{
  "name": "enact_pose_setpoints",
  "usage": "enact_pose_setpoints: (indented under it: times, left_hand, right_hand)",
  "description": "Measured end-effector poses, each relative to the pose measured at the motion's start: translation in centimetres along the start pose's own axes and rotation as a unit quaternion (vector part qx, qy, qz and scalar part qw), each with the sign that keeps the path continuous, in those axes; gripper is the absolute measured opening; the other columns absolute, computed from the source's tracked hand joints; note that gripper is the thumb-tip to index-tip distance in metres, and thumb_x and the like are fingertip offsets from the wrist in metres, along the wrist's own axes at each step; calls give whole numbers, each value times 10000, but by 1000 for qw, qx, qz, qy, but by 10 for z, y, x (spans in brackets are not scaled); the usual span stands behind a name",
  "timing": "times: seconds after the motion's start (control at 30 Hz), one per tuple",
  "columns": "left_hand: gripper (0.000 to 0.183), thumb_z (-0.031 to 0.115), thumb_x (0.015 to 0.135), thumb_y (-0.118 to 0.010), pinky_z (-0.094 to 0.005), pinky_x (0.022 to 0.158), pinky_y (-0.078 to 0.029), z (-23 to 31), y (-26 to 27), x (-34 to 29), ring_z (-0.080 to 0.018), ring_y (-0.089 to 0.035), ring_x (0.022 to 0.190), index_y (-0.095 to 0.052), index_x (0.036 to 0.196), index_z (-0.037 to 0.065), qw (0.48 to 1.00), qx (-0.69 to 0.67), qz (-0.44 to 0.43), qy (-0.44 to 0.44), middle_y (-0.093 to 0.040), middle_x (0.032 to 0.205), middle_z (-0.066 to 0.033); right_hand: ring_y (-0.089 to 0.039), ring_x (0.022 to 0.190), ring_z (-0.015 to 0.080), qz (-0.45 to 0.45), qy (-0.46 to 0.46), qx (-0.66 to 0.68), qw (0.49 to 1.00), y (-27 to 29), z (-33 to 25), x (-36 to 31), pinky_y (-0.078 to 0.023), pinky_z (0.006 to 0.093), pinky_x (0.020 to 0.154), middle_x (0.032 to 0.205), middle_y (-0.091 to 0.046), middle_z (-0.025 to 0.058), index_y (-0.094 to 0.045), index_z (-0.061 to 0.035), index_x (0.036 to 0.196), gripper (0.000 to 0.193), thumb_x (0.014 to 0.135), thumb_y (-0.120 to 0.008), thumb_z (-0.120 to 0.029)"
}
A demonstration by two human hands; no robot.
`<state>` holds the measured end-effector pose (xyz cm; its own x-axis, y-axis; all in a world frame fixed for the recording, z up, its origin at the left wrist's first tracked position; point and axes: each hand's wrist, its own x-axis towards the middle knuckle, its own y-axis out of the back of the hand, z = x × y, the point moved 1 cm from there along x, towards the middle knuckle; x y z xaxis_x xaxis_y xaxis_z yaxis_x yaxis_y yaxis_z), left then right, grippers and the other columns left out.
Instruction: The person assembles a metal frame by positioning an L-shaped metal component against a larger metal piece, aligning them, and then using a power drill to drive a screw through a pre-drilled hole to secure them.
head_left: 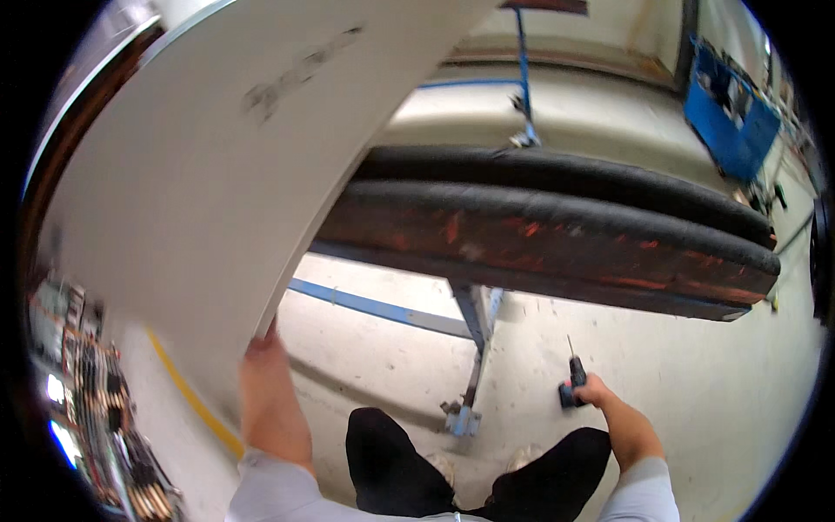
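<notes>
A large white panel (200,183) tilts across the upper left, with dark scuff marks on its face. At its lower right edge my left hand (263,344) grips the panel; motion blurs the hand and its fingertips are hidden. My right hand (594,390) is closed round the handle of a black and red cordless drill (577,372). The drill carries a long thin bit, which points away from me toward a dark padded beam (557,222), apart from it. The panel's edge overlaps the beam's left end.
A second dark beam lies behind the first. Beneath them stands a blue-grey trestle leg (475,348) with a blue bar (383,311). A blue bin (729,117) full of items is at the far right. Racked long pieces (117,418) and a yellow floor line (187,391) lie left.
</notes>
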<state>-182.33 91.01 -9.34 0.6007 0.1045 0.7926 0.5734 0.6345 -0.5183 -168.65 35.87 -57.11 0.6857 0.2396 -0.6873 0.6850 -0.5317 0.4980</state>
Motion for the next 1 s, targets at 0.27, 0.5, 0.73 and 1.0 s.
enact_pose_setpoints:
  times: [0.27, 0.5, 0.73, 1.0]
  left_hand:
    - [500, 355, 801, -746, -551, 976, -516, -17, -6, 9, -271, -614, 1175, -663, 1241, 133, 985, -36, 134, -102, -664, 1279, -49]
    - [483, 216, 771, -715, -503, 881, -609, -52, -11, 31, -319, -699, 1032, -644, 1209, 25, 973, -137, 103, -157, -710, 1146, -123]
    - [453, 217, 815, -651, -543, 982, -538, -55, -27, 36, -329, -660, 1143, -648, 1225, 24, 970, -210, 12, -125, -679, 1250, -143]
    - [495, 257, 829, -661, -478, 957, -562, -50, -37, 29, -268, -654, 1125, -601, 1276, 53, 968, -168, 117, -146, -669, 1205, -89]
  right_hand:
    - [-592, 650, 191, -20, 4, 114, 993, -1, 53, 33, -484, 366, 580, 800, -666, 80, -670, -14, 850, 383, 671, -883, -277]
    - [-648, 702, 241, 75, 22, 117, 990, 6, 105, 64, -511, 411, 609, 782, -673, 146, -685, 53, 840, 414, 768, -799, -339]
    - [-671, 937, 295, 407, 63, 8, 911, 31, 29, -10, -552, 396, 796, 1096, -661, 273, -550, 158, 1182, 597, 833, -722, -295]
    - [-591, 1182, 272, -121, 505, 497, 695, 29, -451, -307, -467, 402, 1046, 1259, -610, 201, -469, 66, 1352, 440, 1047, -537, -244]
